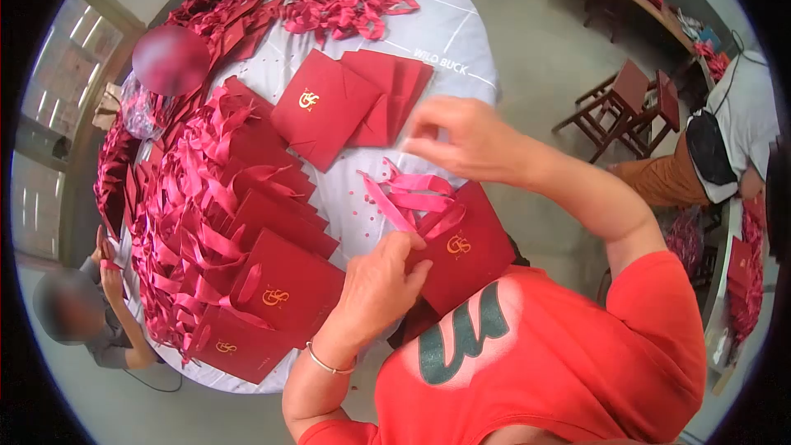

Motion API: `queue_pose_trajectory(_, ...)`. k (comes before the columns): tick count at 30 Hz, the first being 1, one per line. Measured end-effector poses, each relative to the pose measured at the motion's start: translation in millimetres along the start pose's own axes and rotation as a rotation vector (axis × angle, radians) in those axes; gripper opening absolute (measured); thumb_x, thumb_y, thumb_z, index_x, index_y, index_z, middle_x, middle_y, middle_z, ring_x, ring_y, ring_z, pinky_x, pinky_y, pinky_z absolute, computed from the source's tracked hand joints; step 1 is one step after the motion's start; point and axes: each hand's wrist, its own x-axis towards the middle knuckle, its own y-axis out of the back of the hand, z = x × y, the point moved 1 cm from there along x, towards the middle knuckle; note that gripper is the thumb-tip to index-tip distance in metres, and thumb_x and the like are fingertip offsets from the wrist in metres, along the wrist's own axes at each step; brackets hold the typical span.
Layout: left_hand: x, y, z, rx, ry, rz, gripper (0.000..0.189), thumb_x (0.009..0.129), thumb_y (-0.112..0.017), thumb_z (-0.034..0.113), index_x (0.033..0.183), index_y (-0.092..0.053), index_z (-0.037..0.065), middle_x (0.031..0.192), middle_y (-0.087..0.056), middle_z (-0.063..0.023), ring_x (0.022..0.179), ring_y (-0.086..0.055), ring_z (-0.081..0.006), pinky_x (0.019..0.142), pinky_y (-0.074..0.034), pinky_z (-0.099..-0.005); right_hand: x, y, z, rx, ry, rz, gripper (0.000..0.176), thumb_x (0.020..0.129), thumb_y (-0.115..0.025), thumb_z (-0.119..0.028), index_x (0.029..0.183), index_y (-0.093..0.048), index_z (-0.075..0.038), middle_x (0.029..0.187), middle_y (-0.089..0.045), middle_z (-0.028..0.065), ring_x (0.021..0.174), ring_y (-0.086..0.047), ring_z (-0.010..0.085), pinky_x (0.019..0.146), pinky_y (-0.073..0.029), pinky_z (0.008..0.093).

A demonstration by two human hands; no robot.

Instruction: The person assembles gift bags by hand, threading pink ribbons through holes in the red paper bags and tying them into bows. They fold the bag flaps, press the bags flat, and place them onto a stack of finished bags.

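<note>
A red paper gift bag (pixel 471 239) with a gold emblem and pink ribbon handles (pixel 420 195) is held close to my body, tilted. My left hand (pixel 383 276) is closed on its left edge, with the thumb across the front. Above the ribbons, my right hand (pixel 461 136) hovers apart from the bag with its fingers curled into a pinch. Whatever is between those fingertips, if anything, cannot be made out. Just beyond them lie several flat red bags (pixel 324 111), overlapping, without ribbons showing.
Ribboned red bags (pixel 276 292) stand in overlapping rows on the left of the round white-covered table (pixel 449 29). Loose pink ribbons (pixel 354 0) are heaped at the far side. Other people sit around the table; one person (pixel 733 124) is at the right. Wooden stools (pixel 622 99) stand on the floor.
</note>
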Motion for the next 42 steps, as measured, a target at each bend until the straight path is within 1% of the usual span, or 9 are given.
queue_pose_trajectory(5,0.0,-0.8,-5.9,-0.030,-0.050,0.088,0.033,0.079,-0.074,0.012,0.106,-0.055,0.006,0.097,-0.063,-0.0141,0.079,-0.065,-0.0326,0.064,-0.052,-0.0416,-78.8,23.9,-3.2,0.040,-0.516,-0.061,0.025,0.082,-0.077,-0.018,0.091,-0.060,-0.002,0.070,-0.056,0.0001,0.064,-0.052,0.0064,0.059,-0.045,0.0235)
queue_pose_trajectory(11,2.3,13.4,-5.7,-0.188,0.136,0.231,0.037,0.077,-0.079,0.013,0.102,-0.055,0.001,0.091,-0.061,-0.0158,0.063,-0.064,-0.0275,0.059,-0.050,-0.0392,-128.4,-7.9,11.9,0.750,-0.858,-0.085,0.025,0.085,-0.076,-0.015,0.099,-0.060,-0.001,0.082,-0.065,0.0006,0.072,-0.059,0.0056,0.061,-0.048,0.0237)
queue_pose_trajectory(12,5.0,7.1,-20.9,-0.102,-0.059,0.382,0.030,0.080,-0.075,0.007,0.100,-0.054,0.003,0.051,-0.056,-0.0040,0.049,-0.057,-0.0088,0.048,-0.041,-0.0245,-127.0,-7.7,9.7,0.822,-0.791,-0.070,0.019,0.086,-0.073,-0.010,0.100,-0.063,0.000,0.083,-0.066,0.0001,0.075,-0.061,0.0059,0.062,-0.048,0.0223)
queue_pose_trajectory(18,1.3,20.9,-12.2,-0.372,-0.198,0.676,0.014,0.088,-0.068,0.000,0.097,-0.056,0.000,0.076,-0.061,-0.0006,0.058,-0.054,-0.0021,0.049,-0.041,-0.0195,-90.2,35.8,-8.5,0.652,-0.695,-0.081,0.012,0.085,-0.070,-0.007,0.096,-0.070,-0.002,0.080,-0.067,-0.0027,0.070,-0.059,0.0051,0.060,-0.047,0.0223)
queue_pose_trajectory(24,-27.2,61.3,13.7,-0.330,-0.437,0.894,0.015,0.082,-0.069,-0.005,0.091,-0.058,-0.001,0.076,-0.061,-0.0080,0.059,-0.061,-0.0127,0.053,-0.048,-0.0261,-14.9,43.8,-34.3,1.115,-0.254,0.274,0.033,0.098,-0.058,-0.017,0.127,-0.056,0.001,0.114,-0.068,0.0093,0.099,-0.066,0.0144,0.086,-0.054,0.0300)
queue_pose_trajectory(29,-65.7,81.8,-0.4,-0.193,-0.390,1.100,0.023,0.076,-0.064,-0.006,0.099,-0.061,-0.001,0.076,-0.061,-0.0060,0.064,-0.060,-0.0071,0.055,-0.046,-0.0228,31.6,-6.7,-82.0,1.009,-0.198,0.101,0.025,0.099,-0.057,-0.017,0.119,-0.060,-0.002,0.105,-0.068,0.0038,0.083,-0.063,0.0079,0.069,-0.049,0.0224)
queue_pose_trajectory(34,-156.2,95.2,-7.5,-0.568,0.087,1.258,0.028,0.090,-0.047,-0.014,0.112,-0.058,0.000,0.102,-0.065,-0.0083,0.077,-0.065,-0.0114,0.063,-0.053,-0.0213,57.8,-61.0,-136.8,0.986,-0.156,-0.207,0.021,0.095,-0.065,-0.017,0.111,-0.064,-0.004,0.089,-0.068,0.0007,0.070,-0.059,0.0060,0.058,-0.047,0.0220)
queue_pose_trajectory(40,-244.9,76.1,-38.8,-0.320,0.464,1.422,0.023,0.092,-0.051,-0.005,0.115,-0.055,-0.005,0.102,-0.066,-0.0105,0.071,-0.065,-0.0117,0.059,-0.049,-0.0219,60.6,-152.2,-196.4,0.907,0.158,-0.583,0.029,0.089,-0.068,-0.005,0.115,-0.058,-0.001,0.100,-0.067,0.0025,0.084,-0.064,0.0089,0.065,-0.053,0.0266)
queue_pose_trajectory(42,-253.9,61.5,-57.8,-0.246,0.539,1.427,0.027,0.091,-0.054,-0.004,0.118,-0.054,-0.005,0.105,-0.066,-0.0095,0.076,-0.065,-0.0130,0.064,-0.051,-0.0239,61.8,-177.2,-201.2,0.663,0.311,-0.540,0.032,0.080,-0.072,-0.005,0.106,-0.055,0.003,0.097,-0.066,0.0190,0.087,-0.066,0.0308,0.074,-0.052,0.0398)
